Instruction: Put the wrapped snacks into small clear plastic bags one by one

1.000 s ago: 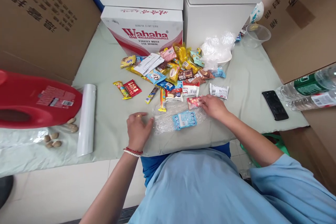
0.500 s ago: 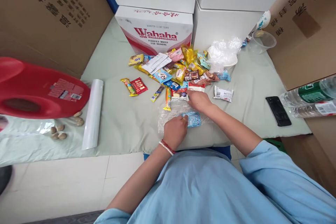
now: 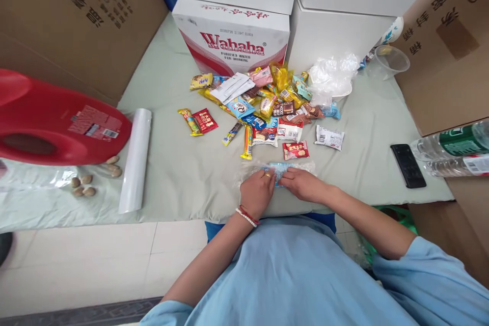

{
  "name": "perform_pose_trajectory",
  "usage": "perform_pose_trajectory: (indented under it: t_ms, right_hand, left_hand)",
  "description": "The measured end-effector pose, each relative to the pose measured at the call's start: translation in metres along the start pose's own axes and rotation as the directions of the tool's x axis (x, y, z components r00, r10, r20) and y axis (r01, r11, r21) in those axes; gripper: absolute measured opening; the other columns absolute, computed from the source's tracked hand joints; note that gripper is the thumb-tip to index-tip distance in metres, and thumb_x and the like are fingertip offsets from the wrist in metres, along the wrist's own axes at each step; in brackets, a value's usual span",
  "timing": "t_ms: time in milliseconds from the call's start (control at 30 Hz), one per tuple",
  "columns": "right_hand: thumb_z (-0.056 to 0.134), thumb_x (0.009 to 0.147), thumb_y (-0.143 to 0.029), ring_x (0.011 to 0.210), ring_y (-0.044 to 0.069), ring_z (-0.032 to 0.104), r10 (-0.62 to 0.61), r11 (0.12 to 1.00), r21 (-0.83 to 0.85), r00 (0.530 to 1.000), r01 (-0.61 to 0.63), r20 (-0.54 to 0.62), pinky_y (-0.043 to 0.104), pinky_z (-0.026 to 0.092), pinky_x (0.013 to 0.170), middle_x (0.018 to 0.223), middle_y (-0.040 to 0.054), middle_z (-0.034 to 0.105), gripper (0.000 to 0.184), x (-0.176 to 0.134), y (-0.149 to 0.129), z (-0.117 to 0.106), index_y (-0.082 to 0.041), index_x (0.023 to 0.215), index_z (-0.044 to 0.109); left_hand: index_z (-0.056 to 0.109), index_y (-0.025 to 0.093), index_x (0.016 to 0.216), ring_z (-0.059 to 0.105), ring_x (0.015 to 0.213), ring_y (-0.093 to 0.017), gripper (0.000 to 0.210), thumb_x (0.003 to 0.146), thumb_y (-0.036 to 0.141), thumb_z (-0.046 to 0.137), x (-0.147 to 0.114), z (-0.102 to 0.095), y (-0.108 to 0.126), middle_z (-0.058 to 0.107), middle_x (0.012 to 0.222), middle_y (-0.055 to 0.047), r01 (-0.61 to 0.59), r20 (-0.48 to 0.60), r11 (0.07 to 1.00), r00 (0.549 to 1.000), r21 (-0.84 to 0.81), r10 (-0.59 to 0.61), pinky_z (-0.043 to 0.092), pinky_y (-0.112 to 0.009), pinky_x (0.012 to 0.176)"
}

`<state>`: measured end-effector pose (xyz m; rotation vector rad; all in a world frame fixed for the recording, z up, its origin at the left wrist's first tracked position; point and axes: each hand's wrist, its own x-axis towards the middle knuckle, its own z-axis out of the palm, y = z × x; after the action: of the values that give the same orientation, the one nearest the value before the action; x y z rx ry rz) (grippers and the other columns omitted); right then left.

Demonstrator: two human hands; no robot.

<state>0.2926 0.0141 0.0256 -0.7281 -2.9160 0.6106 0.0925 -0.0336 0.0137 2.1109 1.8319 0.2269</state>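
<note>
At the near edge of the table lies a strip of clear bubble wrap [image 3: 248, 167], with a blue packet [image 3: 280, 167] showing through it. My left hand [image 3: 259, 191], wearing bracelets and a ring, has its fingers closed on the wrap at the packet's left. From the other side my right hand [image 3: 305, 185] presses its bunched fingers on the wrap, close beside the left. The fingertips partly hide the packet. Just beyond the hands are a small red packet [image 3: 296, 150] and a yellow stick-shaped snack [image 3: 247, 142].
A heap of wrapped snacks [image 3: 267, 97] lies before the Wahaha box [image 3: 237, 43]. A white packet [image 3: 329, 137], a phone [image 3: 408, 165] and plastic bottles [image 3: 458, 142] are on the right. A plastic roll [image 3: 135, 160] and a red jug [image 3: 64, 122] stand left.
My right hand has drawn back from the snack heap to beside my left hand. The bubble wrap's far part is now folded toward me. A small red packet now shows by the heap.
</note>
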Motion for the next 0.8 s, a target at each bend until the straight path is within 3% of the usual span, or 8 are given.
perform_pose_trajectory:
  t_ms: [100, 200, 267, 367, 433, 533, 700, 800]
  right_hand:
    - [0.044, 0.106, -0.016, 0.083, 0.021, 0.054, 0.076, 0.991, 0.117, 0.990, -0.062, -0.121, 0.031, 0.043, 0.076, 0.089, 0.0080, 0.065, 0.018, -0.007, -0.002, 0.022, -0.019, 0.099, 0.061]
    - [0.048, 0.104, -0.021, 0.080, 0.020, 0.055, 0.189, 0.953, 0.277, 0.955, -0.122, -0.228, 0.030, 0.045, 0.074, 0.089, 0.0057, 0.064, 0.009, -0.012, -0.005, 0.033, -0.020, 0.108, 0.056]
    - [0.054, 0.102, -0.024, 0.075, 0.018, 0.055, 0.279, 0.906, 0.390, 0.926, -0.166, -0.254, 0.029, 0.045, 0.072, 0.086, 0.0019, 0.062, 0.024, -0.014, -0.005, 0.038, -0.020, 0.125, 0.053]
    - [0.060, 0.098, -0.023, 0.070, 0.016, 0.055, 0.327, 0.849, 0.495, 0.921, -0.188, -0.212, 0.027, 0.046, 0.071, 0.081, -0.0032, 0.060, 0.065, -0.014, -0.003, 0.038, -0.019, 0.158, 0.033]
    - [0.061, 0.098, -0.021, 0.075, 0.017, 0.058, 0.265, 0.868, 0.470, 0.950, -0.162, -0.163, 0.028, 0.048, 0.076, 0.080, -0.0029, 0.061, 0.071, -0.012, 0.000, 0.034, -0.020, 0.163, 0.032]
    - [0.054, 0.102, -0.019, 0.089, 0.020, 0.061, 0.150, 0.931, 0.350, 0.983, -0.105, -0.102, 0.031, 0.049, 0.086, 0.092, 0.0040, 0.067, 0.053, -0.007, 0.002, 0.027, -0.024, 0.155, 0.052]
    - [0.042, 0.105, -0.013, 0.086, 0.021, 0.053, 0.104, 0.988, 0.115, 0.994, -0.100, -0.028, 0.031, 0.045, 0.082, 0.095, 0.0071, 0.064, 0.048, -0.003, -0.005, 0.027, -0.025, 0.147, 0.062]
    - [0.041, 0.102, -0.007, 0.087, 0.021, 0.049, 0.130, 0.991, 0.019, 0.991, -0.130, 0.021, 0.031, 0.042, 0.084, 0.099, 0.0065, 0.063, 0.057, -0.003, -0.009, 0.030, -0.028, 0.153, 0.056]
  left_hand:
    - [0.074, 0.022, 0.118, 0.071, 0.089, -0.024, 0.035, 0.107, 0.043, 0.049, -0.007, 0.010, -0.010, 0.075, 0.094, -0.009, 0.000, -0.150, 0.998, 0.989, -0.062, -0.010, 0.043, -0.032, 0.069]
    - [0.074, 0.022, 0.119, 0.070, 0.085, -0.023, 0.036, 0.105, 0.047, 0.052, -0.010, 0.015, -0.018, 0.076, 0.095, -0.009, 0.018, -0.190, 0.995, 0.981, -0.100, -0.037, 0.043, -0.032, 0.069]
    - [0.074, 0.022, 0.120, 0.070, 0.086, -0.023, 0.036, 0.105, 0.047, 0.054, -0.010, 0.016, -0.020, 0.076, 0.097, -0.009, 0.030, -0.184, 0.993, 0.982, -0.114, -0.051, 0.043, -0.032, 0.070]
    - [0.075, 0.022, 0.119, 0.071, 0.089, -0.023, 0.034, 0.104, 0.045, 0.055, -0.008, 0.015, -0.018, 0.077, 0.100, -0.009, 0.046, -0.170, 0.988, 0.983, -0.150, -0.072, 0.044, -0.031, 0.072]
    - [0.075, 0.021, 0.118, 0.070, 0.089, -0.023, 0.032, 0.102, 0.043, 0.057, -0.007, 0.014, -0.017, 0.077, 0.100, -0.009, 0.075, -0.159, 0.978, 0.981, -0.194, -0.107, 0.044, -0.031, 0.073]
    - [0.077, 0.023, 0.116, 0.068, 0.080, -0.022, 0.031, 0.095, 0.041, 0.062, -0.008, 0.011, -0.020, 0.076, 0.088, -0.006, 0.108, -0.135, 0.926, 0.977, -0.362, -0.167, 0.045, -0.031, 0.072]
    - [0.076, 0.021, 0.096, 0.057, 0.061, -0.016, 0.028, 0.085, 0.043, 0.063, -0.010, -0.007, -0.055, 0.067, 0.069, 0.000, 0.104, -0.098, 0.669, 0.961, -0.736, -0.258, 0.045, -0.029, 0.063]
    - [0.070, 0.019, 0.100, 0.055, 0.063, -0.015, 0.033, 0.094, 0.038, 0.044, 0.000, -0.024, -0.079, 0.063, 0.073, 0.000, 0.152, -0.208, 0.621, 0.859, -0.769, -0.467, 0.045, -0.027, 0.061]
